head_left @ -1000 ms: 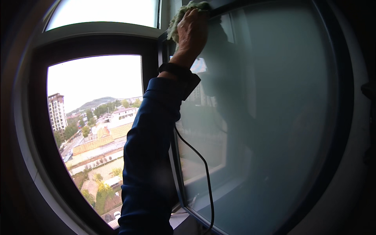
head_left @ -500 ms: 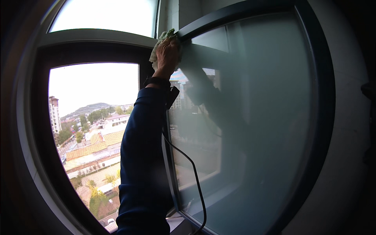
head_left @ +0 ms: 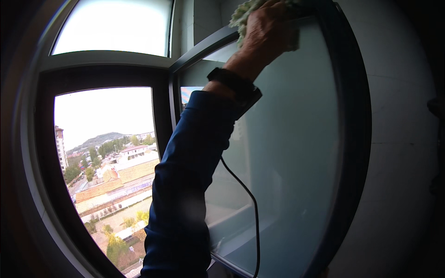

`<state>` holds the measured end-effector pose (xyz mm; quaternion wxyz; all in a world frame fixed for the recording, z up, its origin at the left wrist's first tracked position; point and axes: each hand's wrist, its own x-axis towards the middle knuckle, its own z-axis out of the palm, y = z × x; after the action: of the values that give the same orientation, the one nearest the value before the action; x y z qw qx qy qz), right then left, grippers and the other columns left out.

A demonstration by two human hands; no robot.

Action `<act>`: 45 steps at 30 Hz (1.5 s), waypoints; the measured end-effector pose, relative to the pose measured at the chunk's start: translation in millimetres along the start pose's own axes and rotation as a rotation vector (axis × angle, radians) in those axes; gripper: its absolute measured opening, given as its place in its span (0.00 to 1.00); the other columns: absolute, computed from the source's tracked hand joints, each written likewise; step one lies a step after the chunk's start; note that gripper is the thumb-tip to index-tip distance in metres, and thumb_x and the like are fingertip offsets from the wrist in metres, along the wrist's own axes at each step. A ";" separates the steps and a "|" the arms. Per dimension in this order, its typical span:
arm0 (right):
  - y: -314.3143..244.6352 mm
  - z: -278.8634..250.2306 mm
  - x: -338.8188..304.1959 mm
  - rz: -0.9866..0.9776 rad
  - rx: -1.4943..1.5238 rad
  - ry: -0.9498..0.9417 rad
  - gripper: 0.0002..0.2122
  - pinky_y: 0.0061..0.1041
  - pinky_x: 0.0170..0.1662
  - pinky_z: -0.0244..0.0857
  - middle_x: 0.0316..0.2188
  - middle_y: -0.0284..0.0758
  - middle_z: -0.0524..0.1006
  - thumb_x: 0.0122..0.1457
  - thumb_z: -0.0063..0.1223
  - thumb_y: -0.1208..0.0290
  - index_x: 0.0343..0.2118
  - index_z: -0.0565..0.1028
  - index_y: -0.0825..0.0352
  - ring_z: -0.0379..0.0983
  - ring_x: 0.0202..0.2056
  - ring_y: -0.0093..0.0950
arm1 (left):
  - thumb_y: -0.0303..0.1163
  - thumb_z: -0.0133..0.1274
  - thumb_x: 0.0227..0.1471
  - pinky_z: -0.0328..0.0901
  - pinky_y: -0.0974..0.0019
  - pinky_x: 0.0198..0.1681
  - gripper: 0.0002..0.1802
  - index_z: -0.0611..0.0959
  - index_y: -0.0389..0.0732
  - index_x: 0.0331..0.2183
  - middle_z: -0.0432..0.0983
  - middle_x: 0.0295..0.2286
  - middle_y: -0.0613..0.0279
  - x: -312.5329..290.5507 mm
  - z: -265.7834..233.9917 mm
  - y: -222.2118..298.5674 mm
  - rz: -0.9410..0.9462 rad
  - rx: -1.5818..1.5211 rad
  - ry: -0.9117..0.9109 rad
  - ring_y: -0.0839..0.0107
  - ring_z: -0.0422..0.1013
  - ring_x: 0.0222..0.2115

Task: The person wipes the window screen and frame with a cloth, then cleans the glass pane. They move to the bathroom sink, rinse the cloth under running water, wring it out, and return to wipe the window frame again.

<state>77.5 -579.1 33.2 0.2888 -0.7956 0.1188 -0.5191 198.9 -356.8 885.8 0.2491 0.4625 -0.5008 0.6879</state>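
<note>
I have my left hand (head_left: 265, 31) bent over one crumpled pale-green cloth (head_left: 242, 19), grasping it, with folds showing on both sides of the knuckles. Hand and cloth are at the top rail of one dark window frame (head_left: 204, 48), whose single glass pane (head_left: 292, 120) spreads below them. Just under the hand I count one black wristband (head_left: 232, 82), then one blue sleeve (head_left: 185, 176); one black cable (head_left: 254, 204) hangs below the wrist. Left of the hand I see two more panes: one bright upper pane (head_left: 113, 28) and one lower pane (head_left: 104, 111) facing buildings. The right hand's state I cannot tell.
</note>
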 end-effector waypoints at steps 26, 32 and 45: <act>-168.3 -83.1 74.5 0.522 0.473 -0.196 0.27 0.44 0.62 0.58 0.57 0.60 0.71 0.72 0.38 0.54 0.60 0.68 0.76 0.66 0.56 0.57 | 0.27 0.60 0.52 0.75 0.57 0.45 0.12 0.83 0.40 0.41 0.77 0.38 0.57 -2.9 -14.2 -29.6 0.584 0.526 0.026 0.59 0.75 0.46; -166.5 -87.4 79.9 0.452 0.377 -0.165 0.28 0.42 0.61 0.59 0.56 0.59 0.72 0.72 0.38 0.53 0.59 0.68 0.77 0.67 0.55 0.56 | 0.27 0.62 0.49 0.74 0.55 0.51 0.17 0.82 0.39 0.43 0.76 0.43 0.55 -45.9 -58.9 -89.3 0.405 0.644 -0.067 0.56 0.74 0.50; -153.5 -79.1 70.8 0.493 0.427 -0.187 0.31 0.41 0.64 0.57 0.60 0.58 0.68 0.71 0.40 0.50 0.61 0.67 0.77 0.64 0.59 0.54 | 0.34 0.55 0.59 0.72 0.51 0.44 0.11 0.81 0.39 0.41 0.78 0.38 0.51 -17.1 -29.5 -38.1 0.288 -0.077 0.008 0.52 0.76 0.42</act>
<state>20.4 -516.7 199.6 0.5756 -0.7086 0.1693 -0.3715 225.9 -313.3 886.1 0.1675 0.3732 -0.5868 0.6988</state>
